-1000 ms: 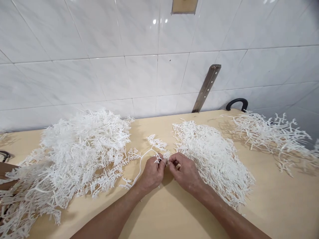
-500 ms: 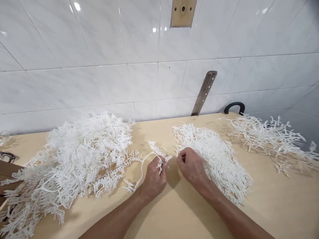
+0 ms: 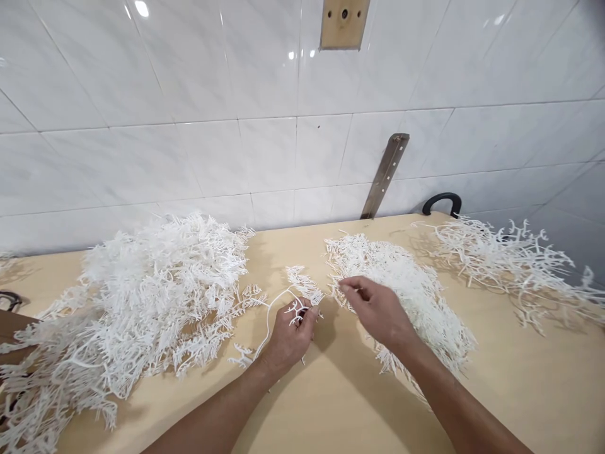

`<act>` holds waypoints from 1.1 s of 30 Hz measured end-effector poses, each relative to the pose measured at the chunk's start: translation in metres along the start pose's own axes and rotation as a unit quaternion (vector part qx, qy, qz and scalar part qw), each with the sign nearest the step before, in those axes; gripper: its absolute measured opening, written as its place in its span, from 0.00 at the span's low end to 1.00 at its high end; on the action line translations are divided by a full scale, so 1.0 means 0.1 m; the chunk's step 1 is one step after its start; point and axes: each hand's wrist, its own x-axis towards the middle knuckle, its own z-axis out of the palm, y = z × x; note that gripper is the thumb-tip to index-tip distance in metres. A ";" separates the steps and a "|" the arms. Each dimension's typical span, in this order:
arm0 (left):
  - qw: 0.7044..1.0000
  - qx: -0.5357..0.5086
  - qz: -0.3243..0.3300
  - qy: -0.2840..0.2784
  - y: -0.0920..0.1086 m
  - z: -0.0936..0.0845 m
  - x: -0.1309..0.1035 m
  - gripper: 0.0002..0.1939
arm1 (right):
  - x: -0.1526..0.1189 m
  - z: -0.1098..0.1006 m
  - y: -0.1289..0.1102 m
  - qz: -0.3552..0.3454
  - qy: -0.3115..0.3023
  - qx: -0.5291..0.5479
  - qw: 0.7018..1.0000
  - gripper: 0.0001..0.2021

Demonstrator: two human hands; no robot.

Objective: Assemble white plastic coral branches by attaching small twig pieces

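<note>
My left hand (image 3: 292, 334) is closed on a white branched plastic sprig (image 3: 269, 312). Its thin stem curves out to the left, and small forked twigs show above the thumb. My right hand (image 3: 375, 309) hovers at the near left edge of a heap of small white plastic pieces (image 3: 406, 271). Its thumb and forefinger are loosely apart, with nothing visible between them. Some white forked tips (image 3: 302, 280) lie just beyond my left hand, close to the sprig.
A large heap of white branched sprigs (image 3: 165, 296) covers the table's left side. Barer white branches (image 3: 510, 258) lie at the far right. A black curved handle (image 3: 443, 202) and a metal strip (image 3: 385, 176) stand by the tiled wall. A brown box edge (image 3: 16, 337) shows at left.
My right hand has moved slightly right over the small pieces, and its pinched fingers have loosened. My left hand has turned a little, still holding the sprig.
</note>
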 end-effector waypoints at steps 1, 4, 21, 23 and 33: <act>1.000 0.006 0.009 -0.001 -0.01 0.00 0.00 0.17 | -0.04 0.05 -0.05 -0.010 -0.054 0.013 0.998 0.15; 0.999 0.017 0.039 -0.003 -0.06 -0.01 0.01 0.16 | -0.11 0.19 -0.14 -0.020 -0.148 0.044 0.988 0.15; 0.995 -0.079 -0.048 0.045 -0.08 0.00 0.06 0.21 | -0.16 0.33 -0.13 0.070 -0.140 0.105 0.982 0.14; 0.993 -0.081 -0.055 0.061 -0.09 0.01 0.07 0.23 | -0.17 0.37 -0.11 0.078 -0.141 0.117 0.980 0.15; 0.990 -0.064 -0.087 0.088 -0.08 0.02 0.08 0.21 | -0.18 0.45 -0.05 0.074 -0.155 0.156 0.973 0.13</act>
